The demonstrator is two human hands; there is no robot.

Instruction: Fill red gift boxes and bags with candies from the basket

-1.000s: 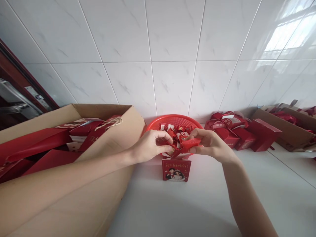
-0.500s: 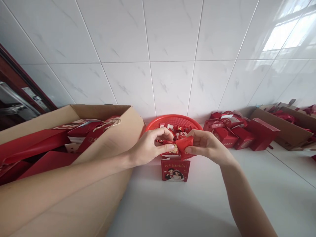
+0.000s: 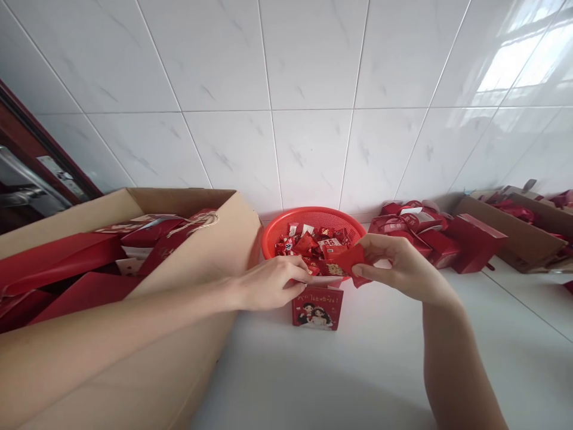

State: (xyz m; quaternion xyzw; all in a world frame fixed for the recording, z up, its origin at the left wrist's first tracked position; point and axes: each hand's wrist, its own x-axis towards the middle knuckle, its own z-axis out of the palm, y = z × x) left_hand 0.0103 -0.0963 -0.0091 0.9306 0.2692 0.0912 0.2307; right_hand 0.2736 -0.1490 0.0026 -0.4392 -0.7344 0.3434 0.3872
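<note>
A small red candy box with a cartoon bride and groom on its front stands upright on the white counter, its top flaps raised. My left hand is closed at the box's upper left edge, thumb in front and fingers behind the rim. In my right hand a red wrapped packet is pinched, just above and right of the box. Behind them, a red plastic basket holds several wrapped sweets. The inside of the box is hidden.
At left a large cardboard carton holds red boxes and bags. Several red gift boxes stand to the right, with another cardboard carton beyond. A tiled wall closes off the back.
My hands have moved apart. The left has lowered to the candy box's left edge; the right has shifted right with the red packet. More sweets in the basket show.
</note>
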